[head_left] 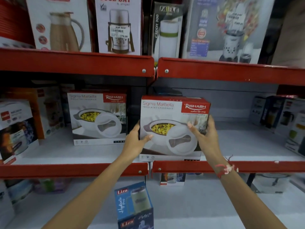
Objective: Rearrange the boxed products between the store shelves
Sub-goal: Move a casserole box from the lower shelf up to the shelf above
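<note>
A white and red Sigma Marbella casserole box (171,113) stands at the front edge of the middle shelf (264,166), right of the shelf joint. My left hand (136,141) grips its left side, thumb on the front face. My right hand (204,133) holds its right side, fingers curled around the edge; a red thread is on that wrist. A second identical casserole box (99,118) stands further back on the same shelf to the left, apart from the held one.
On the top shelf stand a jug box (61,23), a Good Day flask box (119,25), a Fable Caddy box (166,30) and a blender box (227,30). A blue Liza box (133,205) sits on the lower shelf. More boxes crowd the middle shelf's far left (16,129) and far right (288,119).
</note>
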Demonstrator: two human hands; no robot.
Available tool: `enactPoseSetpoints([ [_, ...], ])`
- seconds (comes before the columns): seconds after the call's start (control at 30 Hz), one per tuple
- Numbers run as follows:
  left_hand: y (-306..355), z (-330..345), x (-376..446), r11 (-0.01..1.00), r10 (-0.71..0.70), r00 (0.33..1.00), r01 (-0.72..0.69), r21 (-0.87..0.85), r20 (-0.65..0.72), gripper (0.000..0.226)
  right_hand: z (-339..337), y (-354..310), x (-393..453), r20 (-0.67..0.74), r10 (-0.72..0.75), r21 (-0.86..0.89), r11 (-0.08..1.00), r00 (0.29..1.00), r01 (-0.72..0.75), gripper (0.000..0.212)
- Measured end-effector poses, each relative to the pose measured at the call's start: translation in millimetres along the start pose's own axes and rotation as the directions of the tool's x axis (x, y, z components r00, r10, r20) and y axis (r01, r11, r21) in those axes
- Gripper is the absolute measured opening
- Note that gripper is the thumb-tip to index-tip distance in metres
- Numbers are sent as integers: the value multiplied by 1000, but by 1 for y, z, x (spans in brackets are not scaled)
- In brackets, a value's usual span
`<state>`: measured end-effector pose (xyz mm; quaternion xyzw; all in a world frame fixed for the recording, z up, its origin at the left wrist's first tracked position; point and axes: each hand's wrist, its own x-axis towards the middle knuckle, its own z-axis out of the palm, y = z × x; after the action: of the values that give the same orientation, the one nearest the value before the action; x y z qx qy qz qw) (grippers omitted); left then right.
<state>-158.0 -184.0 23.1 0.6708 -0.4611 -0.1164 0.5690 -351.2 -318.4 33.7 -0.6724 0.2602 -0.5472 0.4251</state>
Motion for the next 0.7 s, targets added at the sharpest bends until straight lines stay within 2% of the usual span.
enactPoseSetpoints([
  [0.33,32,-46,-47,987,158,987,-158,28,-29,62,-8,-44,-35,32,-65,55,997,997,63,75],
  [0.53,50,-87,-86,991,129,992,-129,-32,-10,57,-9,-86,-64,65,-61,50,997,996,58,70],
  [0.7,51,-117,-104,993,99,994,-102,-60,-41,52,-3,-109,-81,160,-33,101,995,987,17,54],
])
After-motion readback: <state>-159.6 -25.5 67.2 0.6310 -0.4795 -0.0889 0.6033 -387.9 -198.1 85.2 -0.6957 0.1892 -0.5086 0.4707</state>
